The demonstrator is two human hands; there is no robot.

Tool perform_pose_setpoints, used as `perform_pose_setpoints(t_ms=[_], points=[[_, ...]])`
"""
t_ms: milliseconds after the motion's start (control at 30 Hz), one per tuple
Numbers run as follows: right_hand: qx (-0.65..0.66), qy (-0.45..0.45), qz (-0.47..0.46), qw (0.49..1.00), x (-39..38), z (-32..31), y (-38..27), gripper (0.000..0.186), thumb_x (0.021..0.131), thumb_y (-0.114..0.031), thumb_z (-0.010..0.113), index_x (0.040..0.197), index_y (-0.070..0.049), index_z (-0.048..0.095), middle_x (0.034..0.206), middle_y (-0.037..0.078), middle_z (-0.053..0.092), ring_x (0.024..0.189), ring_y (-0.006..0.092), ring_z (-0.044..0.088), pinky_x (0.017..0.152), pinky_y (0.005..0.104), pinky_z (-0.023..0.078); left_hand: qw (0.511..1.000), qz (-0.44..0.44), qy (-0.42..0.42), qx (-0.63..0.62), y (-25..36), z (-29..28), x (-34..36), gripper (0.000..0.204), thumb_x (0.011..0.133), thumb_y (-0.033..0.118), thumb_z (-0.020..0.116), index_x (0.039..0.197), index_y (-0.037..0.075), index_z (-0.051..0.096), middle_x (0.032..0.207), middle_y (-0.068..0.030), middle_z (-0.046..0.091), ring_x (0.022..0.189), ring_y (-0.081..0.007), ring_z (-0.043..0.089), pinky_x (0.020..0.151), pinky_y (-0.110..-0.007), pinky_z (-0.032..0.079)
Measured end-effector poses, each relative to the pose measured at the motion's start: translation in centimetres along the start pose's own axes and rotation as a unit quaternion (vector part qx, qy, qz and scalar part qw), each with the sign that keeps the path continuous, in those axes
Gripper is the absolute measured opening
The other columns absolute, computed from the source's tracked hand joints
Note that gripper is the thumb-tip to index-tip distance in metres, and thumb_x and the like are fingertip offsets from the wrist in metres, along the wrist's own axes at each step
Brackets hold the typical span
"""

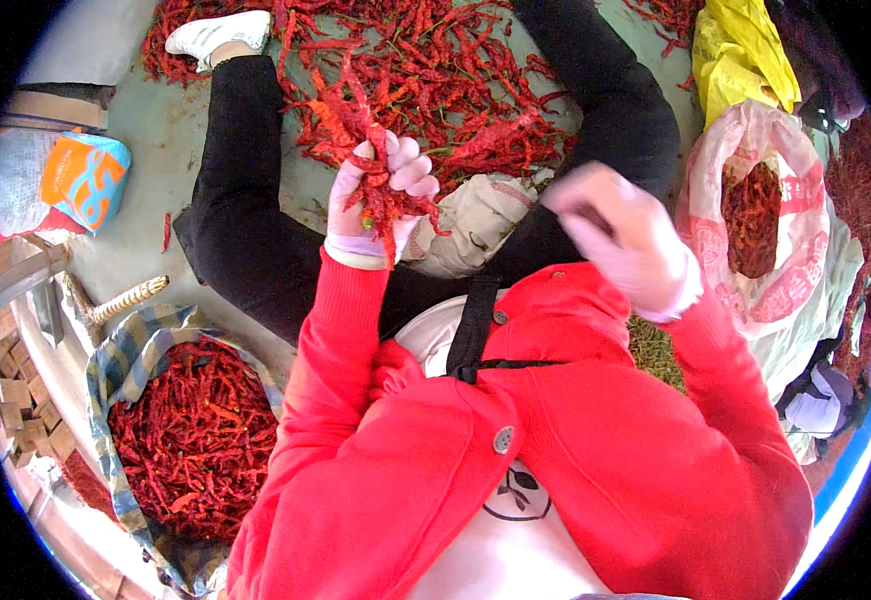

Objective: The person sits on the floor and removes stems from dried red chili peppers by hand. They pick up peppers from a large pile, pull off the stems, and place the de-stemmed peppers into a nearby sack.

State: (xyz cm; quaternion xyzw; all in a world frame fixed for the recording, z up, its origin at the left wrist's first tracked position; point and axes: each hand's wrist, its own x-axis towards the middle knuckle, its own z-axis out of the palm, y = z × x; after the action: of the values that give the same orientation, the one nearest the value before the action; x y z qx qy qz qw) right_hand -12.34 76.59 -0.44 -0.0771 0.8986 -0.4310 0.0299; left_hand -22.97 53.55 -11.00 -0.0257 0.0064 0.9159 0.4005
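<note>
My left hand (344,212), in a thin pale glove, is closed around a bunch of dried red chilies (384,185), raised over my lap. Some of their tips and a green stem poke out below the fingers. Over my right thigh is my right hand (636,245), also gloved; motion blurs its curled fingers, so I cannot make out whether anything is in them. Between my spread legs a wide heap of red chilies (426,90) covers the floor. A whitish cloth sack (471,225) lies at the near edge of that heap.
At my left stands a checked sack (106,375) full of red chilies (196,440). A white-and-red plastic bag (704,205) at my right holds darker chilies (753,225). Beyond it sits a yellow bag (746,60). An orange-and-blue package (86,180) and wooden blocks (21,395) are far left.
</note>
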Motion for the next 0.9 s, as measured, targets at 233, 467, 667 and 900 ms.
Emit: perform_pose_setpoints(t_ms=[233,467,667,900], points=[[0.001,-0.050,-0.096,0.994,8.1,6.7,3.0,0.019,0.079,-0.008,0.061,0.097,-0.002,0.055,0.082,0.010,0.059,0.071,0.0248,0.059,0.063,0.0344,0.046,0.998,0.052,-0.022,-0.035,-1.7,1.2,0.0,0.019,0.088,0.024,0.057,0.097,0.007,0.052,0.080,0.0011,0.037,0.073,-0.0118,0.040,0.071,-0.029,0.037],[0.130,0.003,0.020,0.991,7.3,7.1,2.7,0.014,0.074,-0.009,0.057,0.087,-0.002,0.056,0.069,0.012,0.056,0.063,0.0237,0.057,0.059,0.0331,0.046,0.995,0.092,-0.022,0.010,-1.7,2.2,0.4,0.020,0.086,0.027,0.061,0.094,0.009,0.055,0.107,-0.0035,0.052,0.097,-0.0200,0.053,0.082,-0.037,0.041],[0.359,-0.012,0.115,0.926,6.1,7.5,4.2,0.019,0.077,-0.001,0.052,0.095,-0.005,0.057,0.076,-0.002,0.054,0.069,0.0040,0.048,0.061,0.0212,0.041,0.986,0.142,-0.090,-0.004,-0.2,1.2,1.4,0.027,0.083,0.029,0.064,0.097,0.008,0.055,0.111,-0.0045,0.053,0.103,-0.0200,0.056,0.103,-0.045,0.032],[0.268,0.073,0.009,0.961,7.6,9.3,2.8,0.017,0.078,-0.005,0.062,0.095,-0.003,0.061,0.080,0.004,0.056,0.073,0.0113,0.054,0.068,0.0252,0.043,0.985,0.166,0.013,0.051,-0.7,1.4,1.3,0.026,0.089,0.029,0.054,0.103,0.007,0.055,0.096,-0.0038,0.061,0.116,-0.0267,0.049,0.102,-0.046,0.033]])
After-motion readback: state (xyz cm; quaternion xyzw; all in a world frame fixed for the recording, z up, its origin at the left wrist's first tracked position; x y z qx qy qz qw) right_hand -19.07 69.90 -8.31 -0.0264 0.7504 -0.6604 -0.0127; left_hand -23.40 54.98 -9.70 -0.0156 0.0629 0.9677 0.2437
